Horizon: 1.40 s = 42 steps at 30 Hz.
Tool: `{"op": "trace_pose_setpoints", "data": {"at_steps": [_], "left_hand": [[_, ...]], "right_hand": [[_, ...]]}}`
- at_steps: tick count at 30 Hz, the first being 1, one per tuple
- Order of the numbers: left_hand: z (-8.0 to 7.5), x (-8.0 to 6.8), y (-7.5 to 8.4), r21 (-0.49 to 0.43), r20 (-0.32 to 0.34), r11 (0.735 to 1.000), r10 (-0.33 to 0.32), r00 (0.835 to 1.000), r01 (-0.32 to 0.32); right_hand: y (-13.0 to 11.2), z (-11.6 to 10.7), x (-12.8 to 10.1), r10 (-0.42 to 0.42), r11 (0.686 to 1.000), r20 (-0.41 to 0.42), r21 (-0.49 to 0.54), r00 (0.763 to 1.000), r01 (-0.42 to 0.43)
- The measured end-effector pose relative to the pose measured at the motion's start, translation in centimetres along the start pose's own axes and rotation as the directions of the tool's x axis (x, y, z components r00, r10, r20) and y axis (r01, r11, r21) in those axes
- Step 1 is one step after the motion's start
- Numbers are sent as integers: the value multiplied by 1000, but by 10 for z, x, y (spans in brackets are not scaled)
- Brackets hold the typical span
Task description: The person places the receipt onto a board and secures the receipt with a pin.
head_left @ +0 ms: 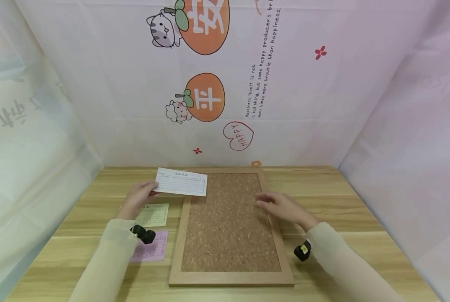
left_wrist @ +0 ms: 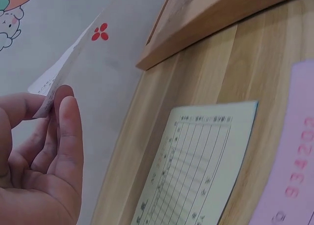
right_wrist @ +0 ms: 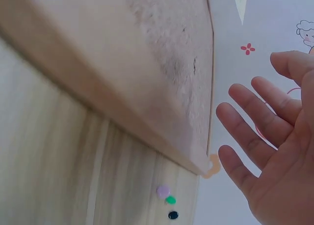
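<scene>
My left hand (head_left: 139,198) pinches a white printed form slip (head_left: 182,182) by its left edge, between thumb and fingers. The slip overlaps the upper left corner of a cork board (head_left: 230,226) with a wooden frame. In the left wrist view the slip (left_wrist: 64,70) is seen almost edge-on. My right hand (head_left: 283,206) hovers by the board's right side, fingers spread and holding nothing. Below my left hand lie a pale yellow-green slip (head_left: 153,215) and a pink slip (head_left: 154,247), both partly hidden by my arm.
In the right wrist view, a lilac pin (right_wrist: 163,191), a green pin (right_wrist: 170,200) and a black pin (right_wrist: 173,215) lie on the wooden table (head_left: 323,184) beside the board. A printed white cloth (head_left: 296,126) hangs behind the table.
</scene>
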<state>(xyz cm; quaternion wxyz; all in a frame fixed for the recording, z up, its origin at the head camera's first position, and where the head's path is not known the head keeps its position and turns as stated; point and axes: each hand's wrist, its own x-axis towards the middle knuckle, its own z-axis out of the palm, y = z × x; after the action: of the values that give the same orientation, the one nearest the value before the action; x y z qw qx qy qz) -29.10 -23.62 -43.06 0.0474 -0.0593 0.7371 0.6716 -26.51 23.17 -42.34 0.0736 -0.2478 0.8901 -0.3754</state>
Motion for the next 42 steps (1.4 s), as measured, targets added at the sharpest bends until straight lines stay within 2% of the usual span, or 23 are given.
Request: {"op": "trace_pose_setpoints", "data": {"at_steps": [6, 14, 20, 28, 36, 42], "left_hand": [[17, 0, 0, -8, 10, 1000, 22, 1000, -22], [37, 3, 0, -23, 34, 999, 33, 999, -32], [46, 6, -1, -36, 44, 999, 35, 998, -33], [56, 10, -1, -57, 59, 997, 54, 997, -50], [69, 12, 1, -74, 57, 996, 63, 996, -59], [78, 14, 2, -73, 66, 996, 58, 996, -53]], "right_hand": [[-2, 6, 13, 55, 997, 11, 53, 998, -55], [-13, 14, 28, 49, 992, 20, 113, 999, -51], [-14, 22, 40, 43, 992, 35, 121, 998, -47], [-21, 28, 53, 80, 984, 34, 157, 996, -85], [-26, 37, 63, 197, 944, -25, 274, 980, -183], [-25, 40, 68, 214, 916, -77, 362, 974, -173]]}}
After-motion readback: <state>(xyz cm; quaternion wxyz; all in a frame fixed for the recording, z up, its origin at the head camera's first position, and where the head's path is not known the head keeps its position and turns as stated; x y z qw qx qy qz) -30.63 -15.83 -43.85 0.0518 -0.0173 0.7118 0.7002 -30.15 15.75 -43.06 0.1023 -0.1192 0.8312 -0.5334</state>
